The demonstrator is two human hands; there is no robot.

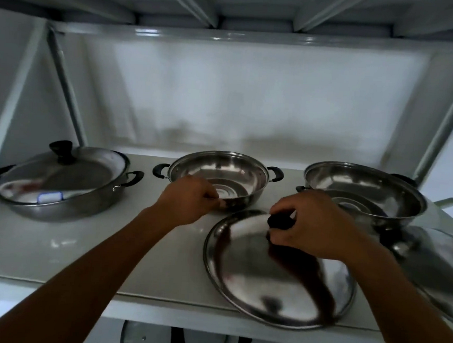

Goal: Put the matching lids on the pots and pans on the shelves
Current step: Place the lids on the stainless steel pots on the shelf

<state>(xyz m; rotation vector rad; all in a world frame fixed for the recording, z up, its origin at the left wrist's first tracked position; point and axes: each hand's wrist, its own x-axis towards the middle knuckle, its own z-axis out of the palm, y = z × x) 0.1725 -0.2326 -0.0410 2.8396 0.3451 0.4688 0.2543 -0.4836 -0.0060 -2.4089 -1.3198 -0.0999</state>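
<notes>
While the left pot (pixel 58 181) already wears its lid, the middle pot (pixel 219 176) and right pot (pixel 363 191) stand open on the shelf (pixel 54 245), so roughly a third looks done. The left hand (pixel 188 198) pinches the middle pot's near rim. The right hand (pixel 307 225) is closed round the black knob (pixel 279 221) of a steel lid (pixel 277 276), which tilts, far edge raised toward the middle pot. Another lid (pixel 428 265) lies far right.
</notes>
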